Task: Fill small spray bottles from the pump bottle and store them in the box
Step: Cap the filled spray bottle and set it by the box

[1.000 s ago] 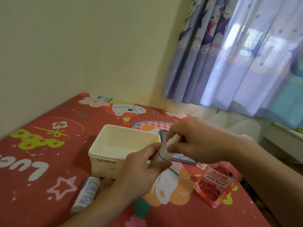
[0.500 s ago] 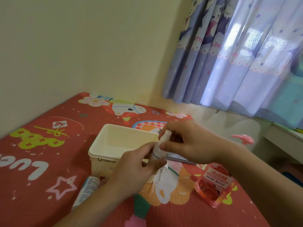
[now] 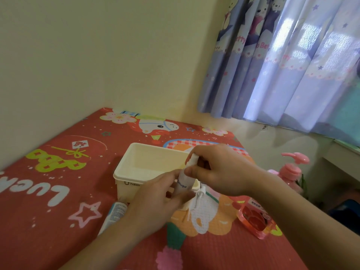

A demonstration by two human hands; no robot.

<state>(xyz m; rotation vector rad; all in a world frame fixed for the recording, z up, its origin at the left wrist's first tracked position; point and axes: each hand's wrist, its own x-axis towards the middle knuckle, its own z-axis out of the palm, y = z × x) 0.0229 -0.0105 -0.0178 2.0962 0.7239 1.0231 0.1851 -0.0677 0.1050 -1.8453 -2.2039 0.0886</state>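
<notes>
- Small white plastic spray bottle [image 3: 184, 184]: held upright at centre frame, just in front of the near right corner of the cream rectangular plastic box [image 3: 136, 173].
- Left hand [image 3: 155, 201]: fingers clenched round the bottle's lower body.
- Right hand [image 3: 220, 172]: fingertips pinched on the white cap [image 3: 192, 161] at the top; judged a cap-twisting step.
- Handling, as judged: light, rigid, smooth-walled and likely slippery if wet; best held round the body, turning only the cap.
- Second white spray bottle with pale blue label [image 3: 115, 214]: lying on the red patterned mat [image 3: 48, 230], lower left of centre.
- Pink translucent pump bottle [image 3: 257, 217]: right of frame, partly hidden by the right forearm.
- Writing: box front reads "happy", remainder hidden; held bottle shows partial letters, possibly "eluga"; pump bottle label unreadable; mat letters upside down.
</notes>
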